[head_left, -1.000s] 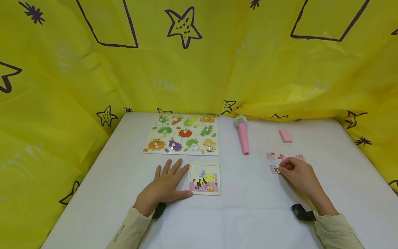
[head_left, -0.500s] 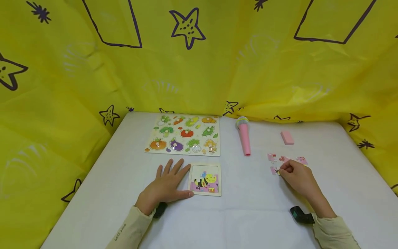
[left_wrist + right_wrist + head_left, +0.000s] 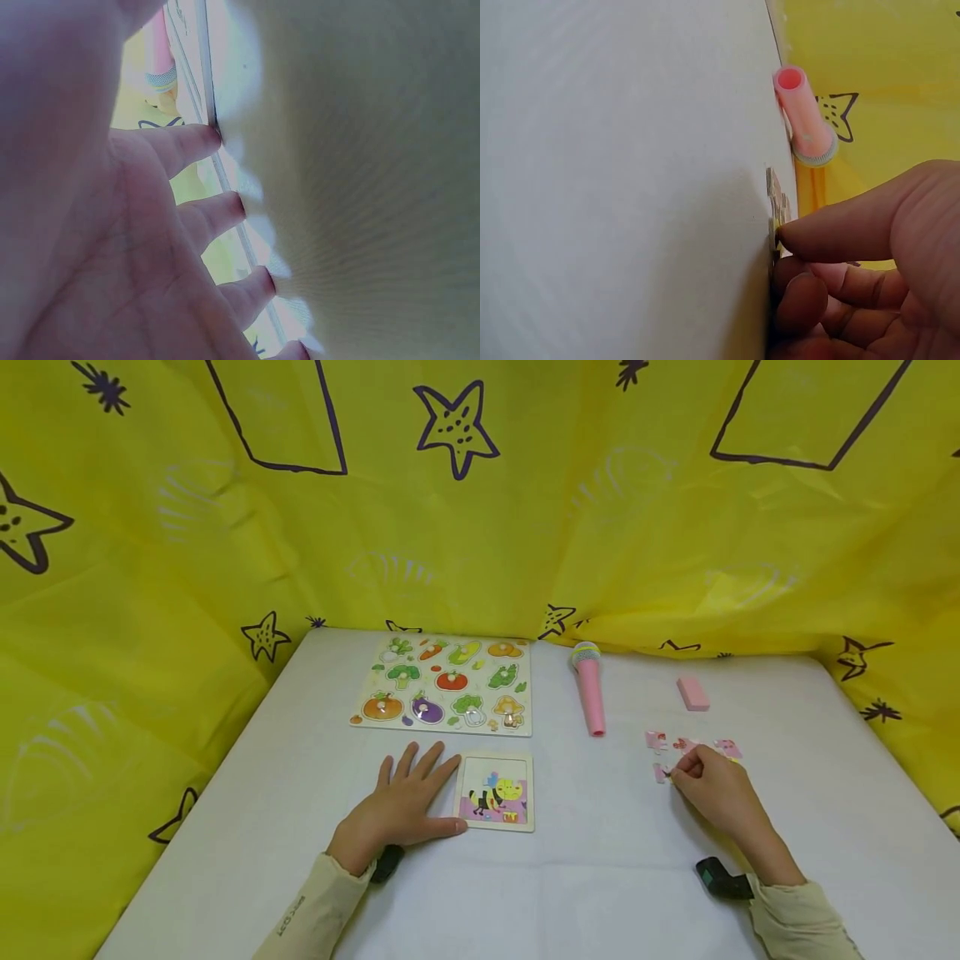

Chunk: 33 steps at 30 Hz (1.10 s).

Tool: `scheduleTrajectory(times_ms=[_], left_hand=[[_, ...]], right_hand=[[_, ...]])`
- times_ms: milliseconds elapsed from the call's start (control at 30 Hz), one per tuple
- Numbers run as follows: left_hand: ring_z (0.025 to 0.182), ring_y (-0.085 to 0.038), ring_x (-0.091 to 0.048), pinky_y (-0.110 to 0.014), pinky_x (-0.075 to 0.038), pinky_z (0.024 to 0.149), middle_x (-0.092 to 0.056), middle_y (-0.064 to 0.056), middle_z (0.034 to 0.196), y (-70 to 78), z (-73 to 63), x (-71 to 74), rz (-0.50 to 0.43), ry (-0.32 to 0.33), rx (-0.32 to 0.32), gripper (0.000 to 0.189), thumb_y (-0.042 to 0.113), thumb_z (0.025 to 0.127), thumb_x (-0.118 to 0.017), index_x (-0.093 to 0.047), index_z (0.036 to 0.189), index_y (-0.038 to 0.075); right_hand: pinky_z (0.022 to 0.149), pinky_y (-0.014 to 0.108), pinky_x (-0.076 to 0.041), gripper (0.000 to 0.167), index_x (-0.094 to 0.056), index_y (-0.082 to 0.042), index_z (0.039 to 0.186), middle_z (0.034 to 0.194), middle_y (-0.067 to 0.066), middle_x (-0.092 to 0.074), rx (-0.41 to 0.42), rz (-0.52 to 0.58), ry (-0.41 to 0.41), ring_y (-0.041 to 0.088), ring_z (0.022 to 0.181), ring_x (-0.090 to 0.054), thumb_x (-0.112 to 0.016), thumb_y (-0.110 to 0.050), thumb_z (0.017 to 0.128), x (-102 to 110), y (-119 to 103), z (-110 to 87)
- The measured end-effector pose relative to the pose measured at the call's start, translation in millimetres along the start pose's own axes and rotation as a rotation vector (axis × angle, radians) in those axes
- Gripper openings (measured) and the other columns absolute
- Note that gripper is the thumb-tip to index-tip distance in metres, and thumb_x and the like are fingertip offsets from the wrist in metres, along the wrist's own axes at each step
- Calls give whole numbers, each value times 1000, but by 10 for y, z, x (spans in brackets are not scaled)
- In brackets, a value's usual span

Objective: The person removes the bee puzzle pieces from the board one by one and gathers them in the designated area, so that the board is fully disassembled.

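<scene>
My left hand (image 3: 397, 806) lies with its fingers spread on the white table, its thumb and index finger at the left edge of a square puzzle board (image 3: 459, 793). In the board is a partly filled picture of a bee (image 3: 491, 793) on pink. The left wrist view shows the palm and straight fingers (image 3: 202, 146) touching the surface. My right hand (image 3: 723, 789), fingers curled, pinches a small puzzle piece (image 3: 664, 773) at the table surface between thumb and fingertips. In the right wrist view the thumb meets the piece (image 3: 774, 234). Other pink puzzle pieces (image 3: 655, 741) lie beside it, partly hidden.
A vegetable puzzle board (image 3: 480, 693) lies behind the left hand. To its right are a pink toy microphone (image 3: 589, 693) and a pink block (image 3: 693, 692). A yellow patterned cloth (image 3: 480, 543) surrounds the white table (image 3: 585, 893) at the back and sides.
The head view has shifted slightly. My right hand stays at the puzzle piece with its wrist turning a little. The left hand has not moved on the table.
</scene>
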<state>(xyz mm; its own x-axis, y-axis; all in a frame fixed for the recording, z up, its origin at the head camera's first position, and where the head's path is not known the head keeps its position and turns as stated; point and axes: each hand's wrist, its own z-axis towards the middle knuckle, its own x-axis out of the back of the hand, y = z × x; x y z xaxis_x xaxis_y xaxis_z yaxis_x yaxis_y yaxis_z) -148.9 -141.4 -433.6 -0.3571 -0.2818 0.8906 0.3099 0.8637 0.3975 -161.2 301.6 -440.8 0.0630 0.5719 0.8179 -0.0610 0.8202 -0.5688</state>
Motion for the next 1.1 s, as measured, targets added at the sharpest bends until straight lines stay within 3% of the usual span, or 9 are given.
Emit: scheduleTrajectory(times_ms=[300, 500, 767, 1100], left_hand=[[160, -51, -6, -74, -2, 122, -20, -16, 177, -11, 32, 3, 26, -7, 4, 93, 56, 95, -77, -36, 168, 16], [160, -52, -6, -75, -3, 122, -20, -17, 176, -22, 31, 1, 24, -3, 7, 93, 55, 94, -78, -37, 168, 15], [160, -52, -6, -74, -3, 122, -21, -16, 176, -15, 30, -4, 22, 0, 8, 93, 54, 94, -78, -37, 168, 15], [160, -52, -5, -74, -2, 122, -20, -17, 176, -12, 15, 14, 12, -7, -1, 93, 53, 95, -77, -36, 169, 14]], right_hand=[[61, 28, -41, 14, -66, -1, 95, 77, 1, -61, 8, 53, 69, 19, 73, -54, -65, -13, 102, -20, -116, -17], [65, 26, -46, 9, -72, -2, 97, 81, 0, -67, 114, 112, 86, 16, 74, -57, -69, -9, 100, -133, -388, 10], [68, 27, -50, 5, -73, -5, 93, 80, -2, -66, 268, 197, 15, 16, 75, -58, -74, -1, 97, -377, -865, 55], [70, 29, -53, 3, -72, -2, 97, 85, -5, -65, 387, 251, -125, 14, 77, -58, -75, -2, 97, -647, -1231, 85]])
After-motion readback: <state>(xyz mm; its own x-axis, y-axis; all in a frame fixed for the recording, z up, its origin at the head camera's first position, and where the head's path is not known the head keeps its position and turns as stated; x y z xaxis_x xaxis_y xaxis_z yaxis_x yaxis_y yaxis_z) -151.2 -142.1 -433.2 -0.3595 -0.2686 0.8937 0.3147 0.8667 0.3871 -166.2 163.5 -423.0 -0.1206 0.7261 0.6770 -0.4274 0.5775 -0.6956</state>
